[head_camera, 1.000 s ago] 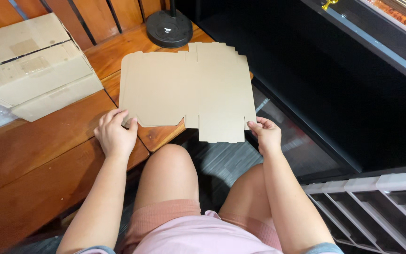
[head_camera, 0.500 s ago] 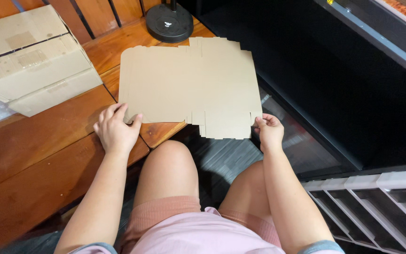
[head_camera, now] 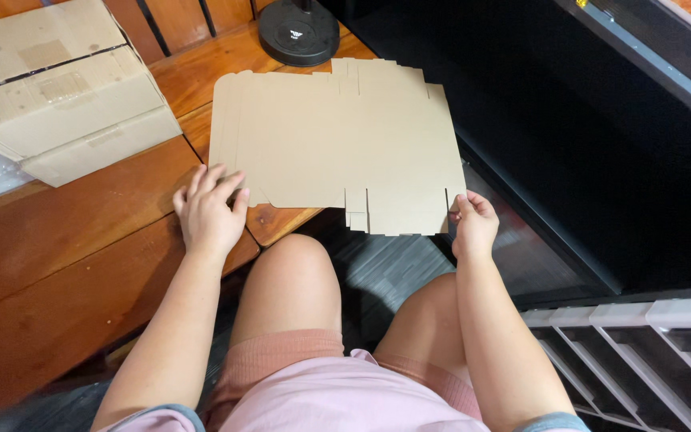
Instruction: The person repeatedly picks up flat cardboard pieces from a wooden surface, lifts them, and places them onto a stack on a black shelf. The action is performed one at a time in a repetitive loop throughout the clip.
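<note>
Two bare knees are filling the bottom of my view, with pink shorts (head_camera: pixel 321 392) nearest the camera. Just beyond, the left hand (head_camera: pixel 208 210) is resting flat on the wooden table (head_camera: pixel 65 264), fingers spread, fingertips touching the near left corner of the flat die-cut cardboard blank (head_camera: pixel 333 140). The right hand (head_camera: pixel 473 226) is pinching the blank's near right corner between thumb and fingers, out past the table edge over the dark floor. The blank is lying mostly on the table, its right portion and near tabs overhanging with nothing beneath. Risk noted: I am judging that the overhanging side is depending on that single pinch; if it loosens, the sheet could tip off the edge. The left hand is only touching, not gripping, so the sheet could also slide or skew under it. Further left, a taped cardboard box (head_camera: pixel 57 88) is sitting well apart from the blank. At the far edge, a round black stand base (head_camera: pixel 299 32) is standing just beside the blank's far side. White plastic drawers (head_camera: pixel 641 352) are sitting at lower right.
</note>
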